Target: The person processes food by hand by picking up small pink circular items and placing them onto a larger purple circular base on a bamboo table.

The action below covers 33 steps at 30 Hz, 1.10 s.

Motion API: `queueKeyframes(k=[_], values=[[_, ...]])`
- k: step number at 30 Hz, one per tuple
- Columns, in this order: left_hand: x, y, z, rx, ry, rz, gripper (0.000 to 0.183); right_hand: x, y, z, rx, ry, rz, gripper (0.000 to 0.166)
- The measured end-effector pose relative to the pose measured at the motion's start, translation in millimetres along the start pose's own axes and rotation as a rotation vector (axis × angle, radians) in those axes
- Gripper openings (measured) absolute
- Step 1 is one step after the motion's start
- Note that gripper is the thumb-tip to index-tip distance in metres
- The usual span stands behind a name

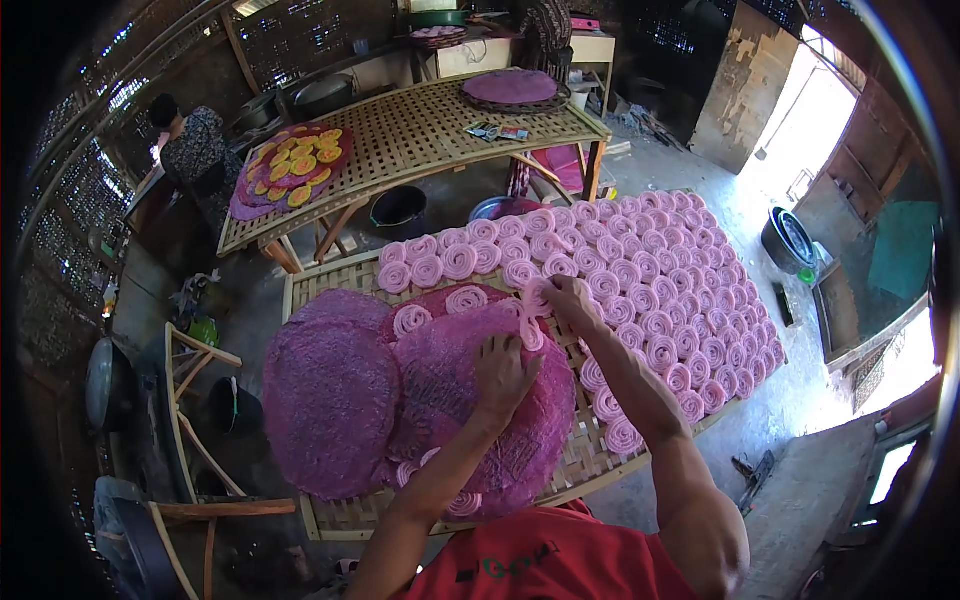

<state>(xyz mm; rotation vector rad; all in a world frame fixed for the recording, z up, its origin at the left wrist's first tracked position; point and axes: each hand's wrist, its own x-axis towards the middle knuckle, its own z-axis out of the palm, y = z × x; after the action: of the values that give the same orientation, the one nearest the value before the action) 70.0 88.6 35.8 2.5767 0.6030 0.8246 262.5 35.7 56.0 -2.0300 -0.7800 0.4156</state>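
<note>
Many pink coiled noodle-like spirals [657,323] lie in close rows on a woven bamboo rack [330,279]. My right hand [571,300] pinches a pink spiral [535,297] near the inner end of those rows; a strand hangs from it. My left hand [504,375] rests with spread fingers on a large purple-stained round mat [442,360], just below a pink loop [532,334]. Another purple round mat [330,397] lies to the left. A few spirals [466,299] sit on a reddish mat partly under the one my left hand touches, and others show near my left forearm.
Behind stands a second bamboo-topped table [405,135] bearing yellow-and-pink rounds [302,166] and a purple round mat [517,86]. A person [193,146] is at the left back, another [547,30] at the top. Black buckets [399,210], a wooden frame [180,412] and basins [789,238] stand around.
</note>
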Motion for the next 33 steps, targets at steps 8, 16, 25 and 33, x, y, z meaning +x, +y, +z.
queueKeyframes(k=[8,16,25,33], values=[[28,-4,30,-0.058,0.168,-0.247,0.033,18,11,6,-0.300,0.105,-0.061,0.038],[29,-16,-12,-0.434,0.132,-0.639,0.032,25,23,16,-0.418,0.105,-0.101,0.042],[32,-10,-12,-0.642,0.090,-0.544,0.027,4,2,-9,-0.454,0.117,-0.169,0.046],[37,-4,-1,-1.286,-0.202,-0.582,0.021,-49,-10,-22,0.290,-0.241,-0.108,0.045]])
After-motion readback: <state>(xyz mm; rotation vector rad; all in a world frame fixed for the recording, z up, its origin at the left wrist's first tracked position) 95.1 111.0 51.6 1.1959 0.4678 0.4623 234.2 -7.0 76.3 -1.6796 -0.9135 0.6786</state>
